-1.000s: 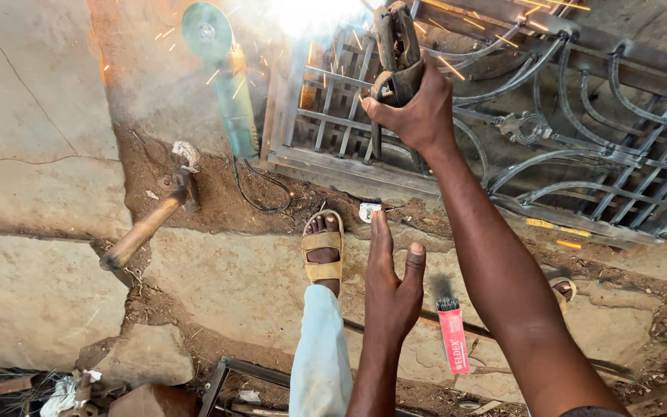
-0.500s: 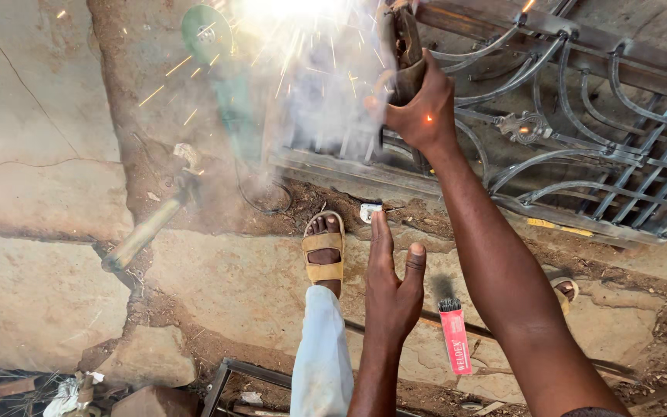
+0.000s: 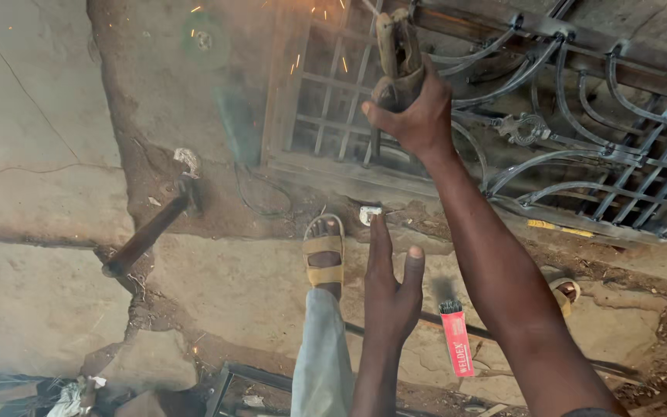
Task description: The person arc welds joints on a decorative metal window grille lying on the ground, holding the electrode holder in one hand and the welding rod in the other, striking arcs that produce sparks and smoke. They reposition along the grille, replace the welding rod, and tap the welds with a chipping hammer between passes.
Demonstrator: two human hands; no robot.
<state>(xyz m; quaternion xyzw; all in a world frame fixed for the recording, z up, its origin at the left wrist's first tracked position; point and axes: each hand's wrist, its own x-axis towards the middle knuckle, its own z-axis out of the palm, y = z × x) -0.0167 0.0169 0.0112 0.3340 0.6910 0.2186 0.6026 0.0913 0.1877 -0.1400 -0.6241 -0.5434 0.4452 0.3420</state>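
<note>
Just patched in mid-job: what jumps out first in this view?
Orange sparks scatter at top centre over the metal window grille lying on the ground. The right hand grips a welding electrode holder there, while the left hand hangs open and empty above a sandalled foot. A hammer lies left, and a red packet lower right.

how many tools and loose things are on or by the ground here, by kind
hammer: 1
angle grinder: 1
red packet: 1
welding holder, in the right hand: 1
metal window grille: 1
Total: 5
The left hand is open and holds nothing.
</note>
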